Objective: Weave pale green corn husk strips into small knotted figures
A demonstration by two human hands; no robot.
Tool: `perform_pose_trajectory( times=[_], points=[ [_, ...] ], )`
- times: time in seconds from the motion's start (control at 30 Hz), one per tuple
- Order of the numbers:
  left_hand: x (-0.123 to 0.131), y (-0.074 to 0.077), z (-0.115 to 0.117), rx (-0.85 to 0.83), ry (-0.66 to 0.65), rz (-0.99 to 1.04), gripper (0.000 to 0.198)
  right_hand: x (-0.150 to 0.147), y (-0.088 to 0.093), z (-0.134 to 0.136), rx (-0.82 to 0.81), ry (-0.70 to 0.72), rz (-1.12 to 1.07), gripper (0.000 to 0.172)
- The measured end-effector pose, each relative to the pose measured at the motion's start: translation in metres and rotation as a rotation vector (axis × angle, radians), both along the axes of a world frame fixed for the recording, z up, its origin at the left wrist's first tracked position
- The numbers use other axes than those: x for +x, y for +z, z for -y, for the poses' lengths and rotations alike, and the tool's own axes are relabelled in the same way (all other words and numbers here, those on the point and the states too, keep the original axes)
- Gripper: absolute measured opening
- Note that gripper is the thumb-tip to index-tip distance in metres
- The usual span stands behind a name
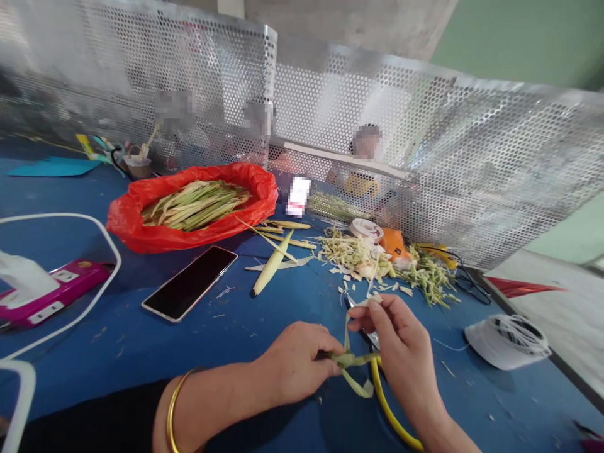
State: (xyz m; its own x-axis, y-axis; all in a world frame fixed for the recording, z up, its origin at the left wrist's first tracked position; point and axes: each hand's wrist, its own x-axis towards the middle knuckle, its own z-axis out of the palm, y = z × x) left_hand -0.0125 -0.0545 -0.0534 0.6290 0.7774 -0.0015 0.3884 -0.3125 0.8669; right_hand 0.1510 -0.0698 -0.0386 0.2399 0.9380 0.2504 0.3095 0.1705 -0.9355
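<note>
Between both hands is a folded pale green leaf strip (pixel 349 360), with loose ends sticking out. My left hand (pixel 302 362), wearing a gold bangle (pixel 173 409) at the wrist, pinches the folded part between thumb and fingers. My right hand (pixel 399 333) is closed on an upright end of the strip, thumb against forefinger. Under the right hand lies a cutting tool with a yellow handle (pixel 389 409) and metal blades, partly covered. A pointed pale green leaf sheath (pixel 274 267) rests on the blue table beyond my hands.
A red plastic bag (pixel 127 217) holds long leaf strips (pixel 202 204). Nearby are a phone (pixel 189 283), a purple power strip (pixel 56 296) with white cable, leaf scraps (pixel 344 248), a tape roll (pixel 367 229) and a white spool (pixel 507 343). Perforated metal panels (pixel 321 107) stand behind; people sit beyond.
</note>
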Motion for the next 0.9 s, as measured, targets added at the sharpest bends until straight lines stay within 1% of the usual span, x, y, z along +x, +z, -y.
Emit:
perform_pose_trajectory(
  times=[0.1,0.23,0.3,0.4,0.47,0.53,0.57,0.6,0.63,0.67,0.7,0.73,0.77,0.8,0.87,0.9],
  points=[
    [0.000,0.002,-0.001,-0.082,0.025,0.015,0.007,0.000,-0.002,0.001,0.051,0.015,-0.007,0.019],
    [0.000,0.000,-0.002,-0.327,0.037,0.130,0.009,0.002,-0.010,0.002,0.075,0.121,0.045,0.018],
    [0.001,-0.001,-0.001,-0.431,0.039,0.204,0.014,0.002,-0.013,0.003,0.072,0.172,0.082,0.018],
    [0.003,-0.001,0.001,-0.489,0.074,0.296,0.025,0.002,-0.017,0.005,0.058,0.245,0.150,0.017],
    [0.005,0.000,0.002,-0.504,0.108,0.313,0.026,0.001,-0.018,0.007,0.066,0.303,0.196,0.016],
    [0.006,0.002,0.003,-0.520,0.139,0.314,0.025,0.001,-0.017,0.008,0.111,0.352,0.266,0.015],
    [0.006,0.003,0.003,-0.529,0.160,0.323,0.024,0.002,-0.015,0.008,0.149,0.346,0.307,0.015],
    [0.007,0.004,0.003,-0.535,0.188,0.337,0.024,0.004,-0.014,0.007,0.198,0.300,0.347,0.016],
    [0.007,0.005,0.002,-0.537,0.222,0.359,0.025,0.005,-0.012,0.006,0.244,0.211,0.377,0.017],
    [0.006,0.006,0.002,-0.537,0.260,0.383,0.025,0.008,-0.010,0.004,0.273,0.089,0.389,0.017],
    [0.006,0.006,0.001,-0.535,0.297,0.403,0.026,0.010,-0.009,0.001,0.266,-0.035,0.382,0.018],
    [0.006,0.007,0.000,-0.533,0.330,0.416,0.026,0.012,-0.008,-0.002,0.219,-0.125,0.359,0.022],
    [0.006,0.007,0.000,-0.527,0.359,0.423,0.027,0.014,-0.007,-0.005,0.137,-0.149,0.327,0.028],
    [0.006,0.006,0.000,-0.520,0.378,0.427,0.028,0.015,-0.008,-0.008,0.036,-0.111,0.290,0.035],
    [0.006,0.004,0.000,-0.512,0.379,0.428,0.028,0.015,-0.010,-0.012,-0.150,0.079,0.207,0.043],
    [0.006,0.003,0.000,-0.515,0.365,0.427,0.027,0.013,-0.011,-0.013,-0.204,0.172,0.159,0.043]
  ],
)
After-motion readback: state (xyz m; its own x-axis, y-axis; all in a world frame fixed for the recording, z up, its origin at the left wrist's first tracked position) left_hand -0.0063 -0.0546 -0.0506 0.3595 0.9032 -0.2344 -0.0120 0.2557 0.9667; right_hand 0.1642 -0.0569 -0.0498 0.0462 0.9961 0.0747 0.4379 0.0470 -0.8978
